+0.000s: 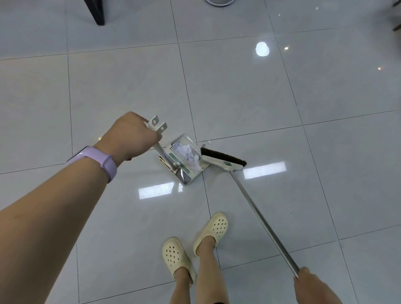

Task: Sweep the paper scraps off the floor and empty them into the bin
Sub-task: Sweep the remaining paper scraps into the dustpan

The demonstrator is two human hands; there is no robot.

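My left hand (130,134) was curled round the top of the dustpan handle (159,138), gripping it, with a lilac band (97,161) on that wrist. My right hand (312,284) was closed round the end of the metal broom pole (262,219), low at the near edge of view. The dustpan (186,160) stood on the tiled floor (238,97), just beyond and below my left hand, and well ahead of my right. Crumpled white paper scraps (188,153) lay inside the dustpan, behind its comb teeth. One small scrap (206,142) lay on the floor just past the dustpan's far corner. The broom head (223,159) rested with its dark bristles touching the dustpan's open side. My feet in cream clogs (195,243) stood nearer than the dustpan. Far beyond the dustpan, a round pale rim (219,2) showed at the top edge, perhaps the bin.
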